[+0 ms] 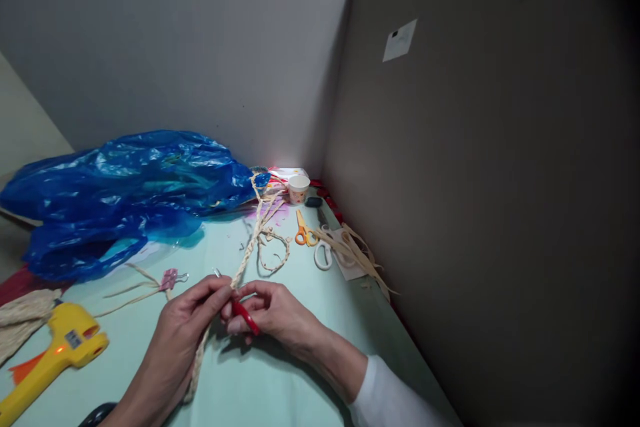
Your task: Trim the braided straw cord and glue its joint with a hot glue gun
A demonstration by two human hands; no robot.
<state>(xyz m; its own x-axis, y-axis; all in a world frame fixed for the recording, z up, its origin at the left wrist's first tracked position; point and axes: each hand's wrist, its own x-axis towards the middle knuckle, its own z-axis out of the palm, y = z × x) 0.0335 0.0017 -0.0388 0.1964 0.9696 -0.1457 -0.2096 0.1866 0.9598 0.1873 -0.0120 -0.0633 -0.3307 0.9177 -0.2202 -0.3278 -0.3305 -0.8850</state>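
Observation:
A long braided straw-coloured cord (249,250) runs from the back of the pale green table (280,387) toward me. My left hand (187,323) pinches the braid between thumb and fingers near the front middle. My right hand (277,313) meets it there, fingers closed around a small red object (245,315) pressed against the braid. The braid continues under my left hand toward the table's front edge.
A crumpled blue plastic bag (120,197) fills the back left. A yellow glue gun (55,353) lies at the front left, a pink binder clip (169,278) beside loose strands. Orange scissors (304,232), white scissors (324,255), straw strips and a paper cup (299,189) sit near the right wall.

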